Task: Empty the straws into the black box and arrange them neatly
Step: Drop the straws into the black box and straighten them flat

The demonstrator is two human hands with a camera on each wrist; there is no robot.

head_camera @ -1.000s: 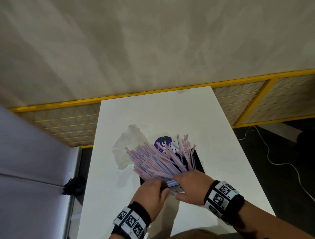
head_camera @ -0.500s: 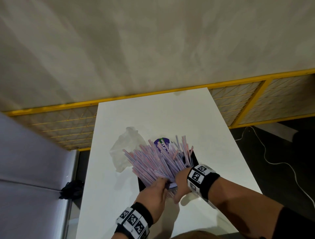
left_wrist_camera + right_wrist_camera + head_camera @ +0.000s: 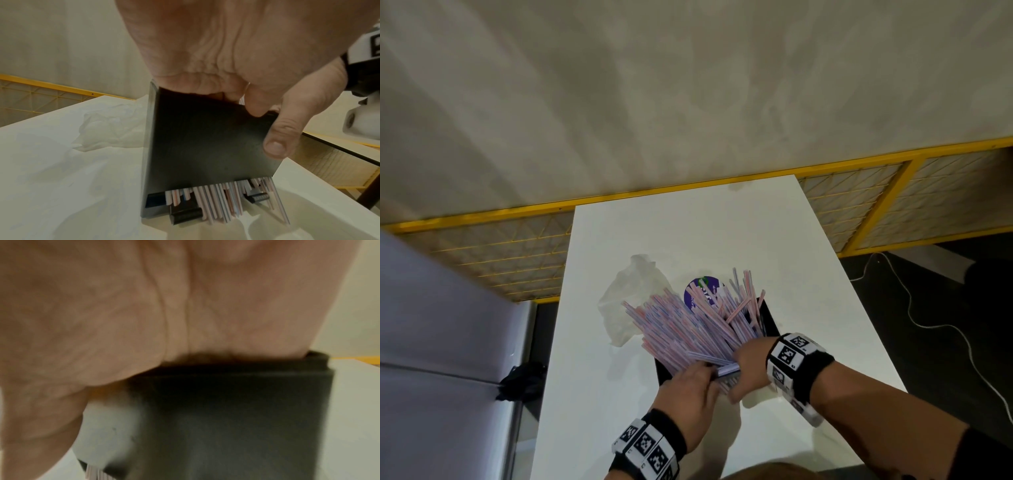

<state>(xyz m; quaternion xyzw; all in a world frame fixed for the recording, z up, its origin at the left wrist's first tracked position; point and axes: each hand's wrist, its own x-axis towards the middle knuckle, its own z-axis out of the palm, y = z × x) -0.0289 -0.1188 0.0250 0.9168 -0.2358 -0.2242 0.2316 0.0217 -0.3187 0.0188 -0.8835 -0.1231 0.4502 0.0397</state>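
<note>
A black box [image 3: 768, 318] stands near the front of the white table [image 3: 688, 222], and a fan of pink-and-blue striped straws [image 3: 688, 325] leans out of it to the far left. My left hand [image 3: 688, 390] grips the box's near wall, its fingers curled over the rim among the straw ends. My right hand [image 3: 748, 366] holds the same wall from the right. Its thumb [image 3: 287, 129] presses the outside of the box [image 3: 205, 138], and its fingers are hidden inside. Straw ends [image 3: 222, 198] poke out under that wall. The right wrist view shows a blurred palm [image 3: 123, 305] over the box [image 3: 246, 418].
An empty clear plastic bag [image 3: 626, 298] lies crumpled left of the box, with a round purple label [image 3: 700, 291] behind the straws. A yellow mesh fence [image 3: 859, 161] runs along the table's far edge. A grey surface [image 3: 431, 342] lies to the left and a white cable [image 3: 928, 322] on the dark floor to the right.
My right hand has swung from the box's near edge up over its right side, with the wrist now above the box. The left hand stays at the near wall. The straw fan is slightly tighter.
</note>
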